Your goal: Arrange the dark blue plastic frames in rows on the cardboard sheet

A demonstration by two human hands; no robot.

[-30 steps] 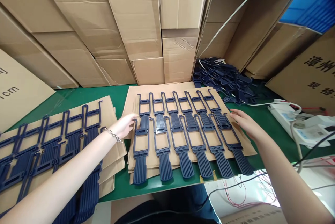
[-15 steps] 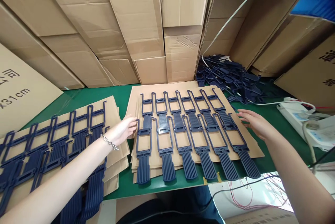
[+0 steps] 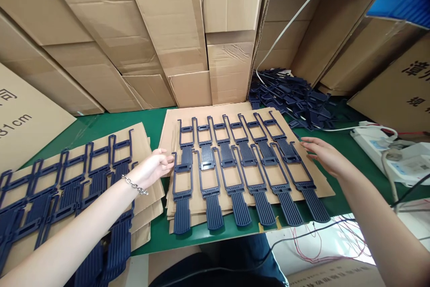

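A cardboard sheet [image 3: 168, 132] lies on top of a small stack in the middle of the green table. Several dark blue plastic frames [image 3: 235, 161] with ribbed handles rest on it in two interlocked rows. My left hand [image 3: 155, 165], with a bracelet at the wrist, touches the sheet's left edge beside the leftmost frame, fingers slightly curled. My right hand [image 3: 324, 156] lies flat and open at the sheet's right edge, next to the rightmost frame. Neither hand holds anything.
A second cardboard stack [image 3: 139, 141] loaded with the same blue frames sits at the left. A loose heap of blue frames [image 3: 292, 96] lies at the back right. Cardboard boxes [image 3: 168, 32] wall the back. A white device [image 3: 396, 157] with cables sits at the right.
Both hands stay at the sheet's edges with small shifts. The left fingers have curled a little at the left edge. The camera view has moved slightly.
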